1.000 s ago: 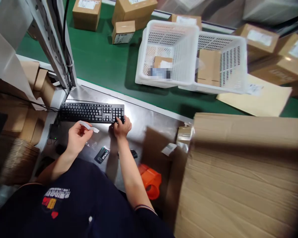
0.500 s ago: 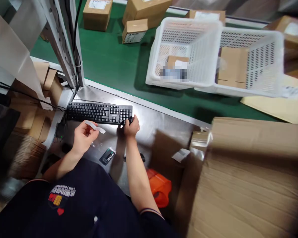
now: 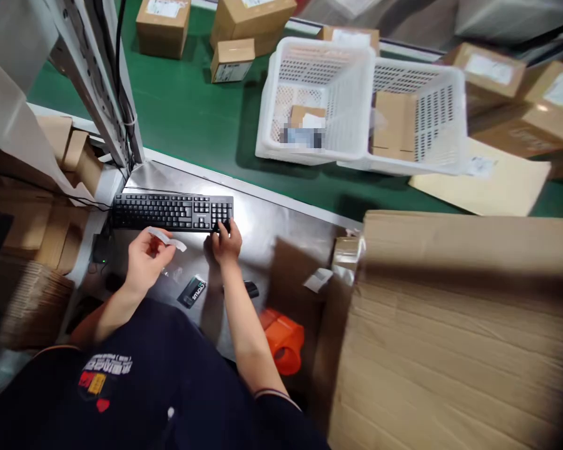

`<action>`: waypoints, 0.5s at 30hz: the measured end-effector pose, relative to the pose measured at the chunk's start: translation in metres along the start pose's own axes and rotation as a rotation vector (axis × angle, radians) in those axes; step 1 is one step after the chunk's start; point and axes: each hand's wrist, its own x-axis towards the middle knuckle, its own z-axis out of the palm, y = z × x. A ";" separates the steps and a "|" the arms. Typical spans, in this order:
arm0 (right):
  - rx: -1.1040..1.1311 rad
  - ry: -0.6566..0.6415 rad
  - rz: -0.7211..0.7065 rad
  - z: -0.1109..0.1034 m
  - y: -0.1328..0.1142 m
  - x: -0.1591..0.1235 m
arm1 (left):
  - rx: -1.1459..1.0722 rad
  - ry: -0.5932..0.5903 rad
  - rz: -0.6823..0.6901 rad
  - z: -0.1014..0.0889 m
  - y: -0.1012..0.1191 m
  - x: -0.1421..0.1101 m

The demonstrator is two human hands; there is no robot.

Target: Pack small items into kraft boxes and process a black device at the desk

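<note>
Pinched in my left hand is a narrow white paper strip, held just below a black keyboard. On the number pad at the keyboard's right end rests my right hand, fingers apart and nothing in its grasp. A black packet with white and green lettering lies on the metal worktop between my forearms. Beside my right forearm a black mouse is partly visible. Small bits of clear plastic lie near my left hand.
Beyond the worktop, a green conveyor belt carries white plastic baskets, cardboard boxes and a yellow envelope. A large carton stands at right, near an orange tape dispenser. A metal post rises at left.
The view has shifted so most things sit farther left. My right hand's fingers have spread over the number pad. My left hand keeps the paper strip.
</note>
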 end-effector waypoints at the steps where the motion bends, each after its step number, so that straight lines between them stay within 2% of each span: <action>1: -0.006 -0.001 0.000 0.001 -0.001 0.000 | -0.003 -0.002 -0.003 0.000 0.000 0.000; 9: -0.062 -0.047 -0.051 0.002 -0.014 0.019 | 0.012 0.003 -0.033 0.002 -0.003 -0.001; 15: -0.088 -0.028 -0.012 -0.002 -0.028 0.030 | -0.008 0.006 -0.045 0.003 -0.001 0.000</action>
